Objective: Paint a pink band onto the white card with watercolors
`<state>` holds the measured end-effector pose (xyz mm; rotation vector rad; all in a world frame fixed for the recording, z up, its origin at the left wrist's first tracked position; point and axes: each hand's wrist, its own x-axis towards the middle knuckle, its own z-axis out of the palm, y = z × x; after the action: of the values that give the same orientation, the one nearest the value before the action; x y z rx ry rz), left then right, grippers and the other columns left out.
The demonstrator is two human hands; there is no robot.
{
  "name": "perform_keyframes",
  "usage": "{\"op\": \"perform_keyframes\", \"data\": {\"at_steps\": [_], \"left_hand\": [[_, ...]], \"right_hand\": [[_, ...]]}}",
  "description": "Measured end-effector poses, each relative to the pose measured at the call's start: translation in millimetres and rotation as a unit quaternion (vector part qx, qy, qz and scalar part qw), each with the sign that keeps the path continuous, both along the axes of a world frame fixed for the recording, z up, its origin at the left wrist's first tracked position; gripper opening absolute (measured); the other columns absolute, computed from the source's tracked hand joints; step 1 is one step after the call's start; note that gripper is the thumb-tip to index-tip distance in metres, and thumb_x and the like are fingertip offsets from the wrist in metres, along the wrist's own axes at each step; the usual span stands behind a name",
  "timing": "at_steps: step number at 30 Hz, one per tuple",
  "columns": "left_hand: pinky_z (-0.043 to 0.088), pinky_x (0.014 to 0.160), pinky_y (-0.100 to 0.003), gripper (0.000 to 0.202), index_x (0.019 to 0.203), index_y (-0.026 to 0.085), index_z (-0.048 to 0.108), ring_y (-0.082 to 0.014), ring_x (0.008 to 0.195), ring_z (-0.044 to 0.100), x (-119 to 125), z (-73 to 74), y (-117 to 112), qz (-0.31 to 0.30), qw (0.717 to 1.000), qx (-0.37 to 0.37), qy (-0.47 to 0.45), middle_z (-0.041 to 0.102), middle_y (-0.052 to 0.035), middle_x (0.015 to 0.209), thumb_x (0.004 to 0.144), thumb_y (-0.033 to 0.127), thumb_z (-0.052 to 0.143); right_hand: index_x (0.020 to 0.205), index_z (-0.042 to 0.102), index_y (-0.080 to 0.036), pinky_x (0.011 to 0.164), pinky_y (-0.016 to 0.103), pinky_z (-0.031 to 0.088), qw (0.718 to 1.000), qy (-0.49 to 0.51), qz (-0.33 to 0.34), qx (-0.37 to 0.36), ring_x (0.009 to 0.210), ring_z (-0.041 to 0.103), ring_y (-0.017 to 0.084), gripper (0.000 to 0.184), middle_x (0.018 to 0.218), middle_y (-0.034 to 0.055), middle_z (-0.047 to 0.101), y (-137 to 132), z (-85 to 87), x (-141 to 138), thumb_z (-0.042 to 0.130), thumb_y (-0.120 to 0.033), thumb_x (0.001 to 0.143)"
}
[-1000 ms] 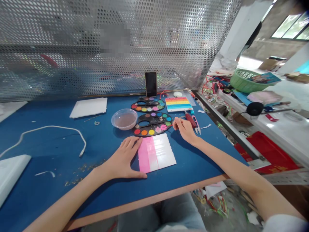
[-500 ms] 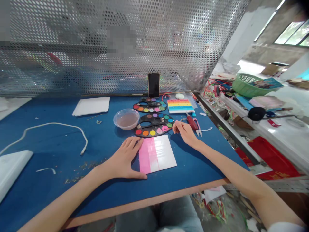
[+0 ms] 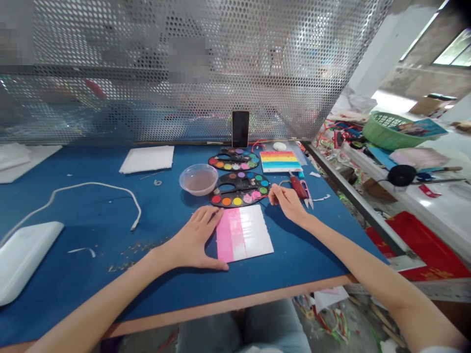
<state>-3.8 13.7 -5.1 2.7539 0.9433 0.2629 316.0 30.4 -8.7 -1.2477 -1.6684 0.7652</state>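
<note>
A square white board [image 3: 253, 233] lies flat in front of me, with a deep pink band at its left and a paler pink band beside it. My left hand [image 3: 198, 238] rests at the board's left edge with thumb and fingers spread. At the palette's right end, my right hand [image 3: 285, 201] is closed in a pinch on a thin paintbrush [image 3: 264, 197], mostly hidden by the fingers. Its tip reaches the pink paint wells of the nearer black paint palette [image 3: 235, 187]. A clear plastic bowl [image 3: 198, 180] of murky water stands left of that palette.
Behind are a second palette [image 3: 221, 159], an upright phone [image 3: 240, 128] and a rainbow-striped board [image 3: 280, 162]. Right of my right hand lie a red-handled tool [image 3: 298, 187] and pink scissors [image 3: 307, 191]. White boards [image 3: 147, 159] and a white cable [image 3: 91, 184] lie to the left.
The whole view has shifted slightly, so things appear a little farther right. My left hand stays at the board, and my right hand stays by the pink paint.
</note>
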Motion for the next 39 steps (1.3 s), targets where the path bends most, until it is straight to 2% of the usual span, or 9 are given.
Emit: {"op": "perform_keyframes", "data": {"at_steps": [5, 10, 16, 19, 22, 28, 31, 34, 39], "left_hand": [[0.028, 0.113, -0.064, 0.125, 0.154, 0.014, 0.027, -0.0460, 0.136, 0.034, 0.0, 0.2, -0.2, 0.000, 1.000, -0.004, -0.010, 0.039, -0.0216, 0.145, 0.059, 0.086, 0.064], [0.027, 0.114, -0.064, 0.126, 0.154, 0.014, 0.026, -0.0459, 0.137, 0.032, 0.3, 0.1, 0.0, 0.003, 1.000, -0.005, -0.002, 0.037, -0.0223, 0.146, 0.059, 0.087, 0.063], [0.027, 0.114, -0.063, 0.126, 0.154, 0.014, 0.026, -0.0452, 0.136, 0.033, 1.1, 0.2, -0.5, 0.001, 1.000, 0.004, 0.000, 0.039, -0.0221, 0.144, 0.059, 0.088, 0.063], [0.027, 0.114, -0.063, 0.126, 0.154, 0.014, 0.025, -0.0448, 0.137, 0.033, 1.1, 0.5, -0.8, 0.000, 1.000, 0.007, 0.005, 0.038, -0.0223, 0.146, 0.060, 0.088, 0.062], [0.026, 0.115, -0.062, 0.126, 0.154, 0.013, 0.025, -0.0445, 0.138, 0.033, 1.2, 0.8, -1.0, 0.001, 1.000, 0.007, 0.011, 0.037, -0.0231, 0.146, 0.060, 0.089, 0.061], [0.026, 0.115, -0.063, 0.126, 0.153, 0.010, 0.027, -0.0452, 0.137, 0.032, 1.4, 1.6, -1.7, 0.000, 1.000, 0.006, 0.012, 0.037, -0.0239, 0.146, 0.060, 0.089, 0.060], [0.027, 0.114, -0.063, 0.126, 0.153, 0.011, 0.027, -0.0454, 0.137, 0.033, 1.7, 2.4, -2.0, 0.001, 1.000, 0.006, 0.009, 0.038, -0.0235, 0.145, 0.060, 0.089, 0.061], [0.027, 0.114, -0.063, 0.126, 0.153, 0.010, 0.027, -0.0455, 0.137, 0.033, 2.2, 2.9, -2.2, -0.001, 1.000, 0.007, 0.010, 0.038, -0.0240, 0.145, 0.060, 0.089, 0.060], [0.027, 0.114, -0.063, 0.125, 0.153, 0.013, 0.026, -0.0446, 0.136, 0.034, 1.8, 1.2, -1.7, -0.002, 1.000, 0.012, 0.006, 0.038, -0.0225, 0.145, 0.060, 0.089, 0.061]], "right_hand": [[0.064, 0.056, -0.020, 0.059, 0.028, 0.040, 0.999, -0.020, -0.028, 0.021, 0.061, 0.054, 0.016, 0.061, 0.064, 0.0036, 0.058, 1.8, -1.0, 3.7, 0.035, -0.067, 0.096], [0.064, 0.056, -0.020, 0.059, 0.028, 0.040, 1.000, 0.006, 0.003, -0.008, 0.058, 0.051, 0.015, 0.062, 0.061, 0.0029, 0.057, 0.7, 0.5, 0.6, 0.034, -0.067, 0.097], [0.062, 0.054, -0.020, 0.059, 0.029, 0.039, 0.999, -0.018, -0.022, 0.018, 0.058, 0.051, 0.015, 0.060, 0.062, 0.0027, 0.057, 0.3, 0.4, 3.0, 0.034, -0.065, 0.098], [0.066, 0.057, -0.020, 0.059, 0.029, 0.040, 1.000, 0.010, -0.006, -0.002, 0.058, 0.051, 0.015, 0.059, 0.063, 0.0030, 0.058, -0.3, -0.1, 0.5, 0.036, -0.066, 0.096], [0.063, 0.055, -0.020, 0.058, 0.029, 0.039, 1.000, 0.013, 0.004, -0.012, 0.056, 0.050, 0.015, 0.061, 0.060, 0.0025, 0.056, -0.7, 0.6, -0.2, 0.035, -0.066, 0.097], [0.064, 0.055, -0.020, 0.059, 0.028, 0.038, 0.999, -0.016, -0.026, 0.014, 0.057, 0.050, 0.014, 0.058, 0.062, 0.0023, 0.056, 1.6, -2.5, 5.0, 0.036, -0.062, 0.099], [0.070, 0.059, -0.019, 0.059, 0.028, 0.039, 1.000, 0.014, 0.005, -0.006, 0.059, 0.051, 0.014, 0.056, 0.065, 0.0026, 0.058, 1.1, -3.6, 3.0, 0.037, -0.062, 0.099], [0.066, 0.057, -0.019, 0.058, 0.027, 0.039, 0.999, 0.025, 0.029, -0.024, 0.056, 0.048, 0.013, 0.058, 0.062, 0.0023, 0.057, 0.0, -1.0, 1.4, 0.036, -0.062, 0.099], [0.060, 0.053, -0.020, 0.058, 0.028, 0.037, 1.000, -0.002, -0.016, -0.003, 0.056, 0.048, 0.013, 0.060, 0.060, 0.0021, 0.055, 1.0, 2.5, 5.2, 0.036, -0.062, 0.099]]}}
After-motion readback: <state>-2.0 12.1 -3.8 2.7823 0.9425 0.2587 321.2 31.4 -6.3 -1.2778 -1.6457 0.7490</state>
